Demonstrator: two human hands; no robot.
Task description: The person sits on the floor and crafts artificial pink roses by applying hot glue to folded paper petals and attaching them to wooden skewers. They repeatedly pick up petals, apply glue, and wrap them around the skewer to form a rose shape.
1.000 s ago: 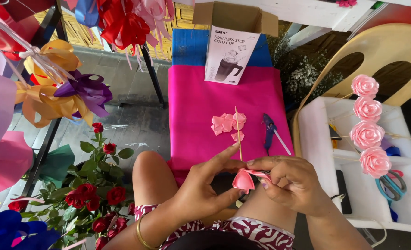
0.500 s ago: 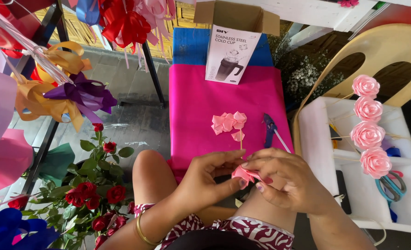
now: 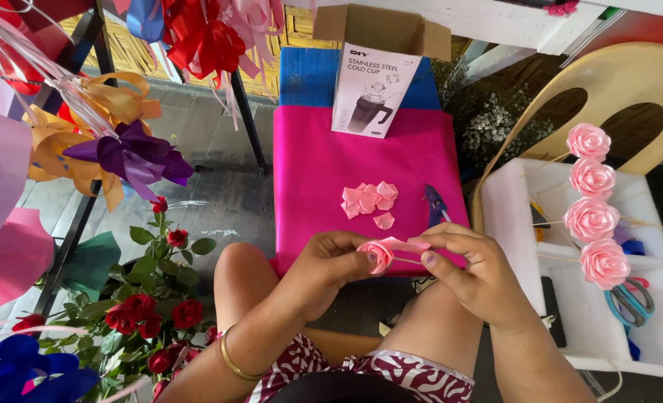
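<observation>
My left hand [image 3: 330, 263] and my right hand [image 3: 472, 270] meet over my knees, both gripping a small pink ribbon rose [image 3: 381, 252]. The left fingers pinch the rolled bud; the right fingers hold a folded pink petal strip [image 3: 410, 244] against its side. Just beyond, a small pile of cut pink ribbon petals [image 3: 369, 198] lies on a bright pink cloth [image 3: 324, 164], with one loose petal [image 3: 384, 220] nearer me. A dark glue gun [image 3: 434, 206] rests on the cloth to the right of the petals.
Several finished pink roses on sticks [image 3: 593, 216] lie across a white tray [image 3: 511, 224] at right, with teal scissors [image 3: 630, 302]. A cup box [image 3: 375, 89] stands behind the cloth. Red rose plant [image 3: 148, 313] and ribbon bows [image 3: 122, 145] sit at left.
The rose has turned from pointing downward to lying sideways between my hands. My right hand has brought a pink petal strip up against it.
</observation>
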